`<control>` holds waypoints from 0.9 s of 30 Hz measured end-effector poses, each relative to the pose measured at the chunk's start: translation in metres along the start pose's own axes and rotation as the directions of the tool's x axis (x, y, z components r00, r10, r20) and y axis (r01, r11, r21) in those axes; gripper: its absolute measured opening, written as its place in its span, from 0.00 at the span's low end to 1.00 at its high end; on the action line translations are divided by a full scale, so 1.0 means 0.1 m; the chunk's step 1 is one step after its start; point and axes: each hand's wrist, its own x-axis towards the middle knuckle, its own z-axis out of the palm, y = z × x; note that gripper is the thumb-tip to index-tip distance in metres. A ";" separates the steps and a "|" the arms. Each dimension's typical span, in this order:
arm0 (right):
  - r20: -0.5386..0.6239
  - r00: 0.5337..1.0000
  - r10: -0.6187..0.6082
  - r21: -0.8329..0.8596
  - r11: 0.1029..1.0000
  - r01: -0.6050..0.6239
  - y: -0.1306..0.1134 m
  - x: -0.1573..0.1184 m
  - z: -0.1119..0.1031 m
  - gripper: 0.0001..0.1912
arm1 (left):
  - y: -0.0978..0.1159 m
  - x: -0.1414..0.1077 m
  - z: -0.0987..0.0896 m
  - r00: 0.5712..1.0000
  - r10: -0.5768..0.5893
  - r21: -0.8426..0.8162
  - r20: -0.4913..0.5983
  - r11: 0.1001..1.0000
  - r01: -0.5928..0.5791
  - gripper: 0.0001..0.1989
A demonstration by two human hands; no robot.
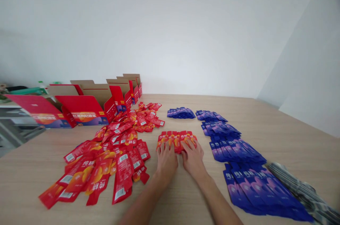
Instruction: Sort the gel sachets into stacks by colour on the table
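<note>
A row of overlapping red sachets (176, 136) lies at the middle of the wooden table. My left hand (166, 157) rests on the left part of this row, fingers spread and pointing forward. On its right part lies my right hand (192, 156), also with fingers apart and flat on the sachets. The near edges of the row are partly covered by my fingers. Left of my hands is a loose, scattered heap of red sachets (101, 168). To the right, blue-purple sachets (235, 148) lie in several overlapping rows.
Several open red boxes (82, 108) stand along the table's left back edge. One fanned blue group (181, 113) lies beyond my hands. A striped cloth (300, 189) is at the right front. Behind the table (183, 196) is a white wall.
</note>
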 end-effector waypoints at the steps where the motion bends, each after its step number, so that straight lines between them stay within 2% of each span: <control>1: 0.014 1.000 -0.019 0.009 1.000 0.019 -0.08 -0.01 0.00 0.24 | -0.07 -0.02 -0.04 1.000 -0.008 0.036 -0.004 0.999 0.008 0.28; 3: 0.037 0.997 -0.063 0.030 0.998 0.062 -0.24 -0.02 0.00 0.25 | -0.21 -0.06 -0.13 0.999 -0.034 0.118 -0.018 0.992 0.036 0.26; 7: 0.050 0.989 -0.141 0.080 0.987 0.136 -0.60 -0.03 0.04 0.24 | -0.51 -0.11 -0.30 0.984 -0.165 0.255 -0.061 0.951 0.175 0.19; 12: 0.071 0.984 -0.161 0.156 0.977 0.148 -0.92 -0.03 0.22 0.20 | -0.74 -0.11 -0.43 0.954 -0.289 0.315 -0.077 0.901 0.299 0.26; 16: 0.083 0.982 -0.167 0.193 0.970 0.149 -0.97 -0.07 0.31 0.20 | -0.83 -0.08 -0.45 0.957 -0.288 0.275 -0.048 0.917 0.289 0.24; 20: 0.074 0.984 -0.165 0.208 0.967 0.146 -0.92 -0.09 0.29 0.21 | -0.87 -0.02 -0.45 0.958 -0.286 0.219 0.000 0.935 0.279 0.19; 27: 0.050 0.987 -0.153 0.214 0.967 0.139 -0.89 -0.07 0.29 0.22 | -0.90 0.07 -0.50 0.934 -0.356 0.128 -0.043 0.925 0.358 0.15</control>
